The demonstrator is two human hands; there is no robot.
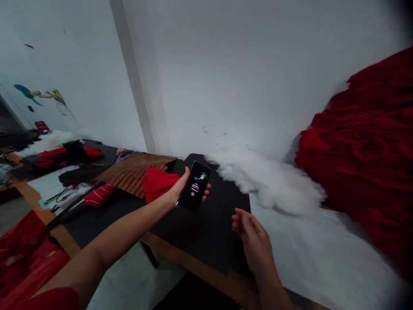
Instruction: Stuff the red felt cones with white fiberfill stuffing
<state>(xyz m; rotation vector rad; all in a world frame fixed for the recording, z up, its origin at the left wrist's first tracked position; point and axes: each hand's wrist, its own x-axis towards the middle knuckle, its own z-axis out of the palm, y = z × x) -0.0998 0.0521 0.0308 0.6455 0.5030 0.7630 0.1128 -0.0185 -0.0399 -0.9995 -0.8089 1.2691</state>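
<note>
My left hand (179, 190) holds a black smartphone (194, 186) upright over the black table mat (209, 232), thumb along its left edge and fingertips showing at its right. The screen is lit with small icons. Just behind this hand lies a folded red cloth (158, 182). My right hand (250, 234) hovers lower right of the phone, empty, with its fingers loosely curled and apart, above the mat's right edge.
A heap of white stuffing (267, 178) lies against the wall, beside a big pile of red fabric (368, 159). A brown slatted mat (135, 168), red pieces (99, 195) and papers (54, 187) lie to the left. The wooden table edge (193, 265) runs along the front.
</note>
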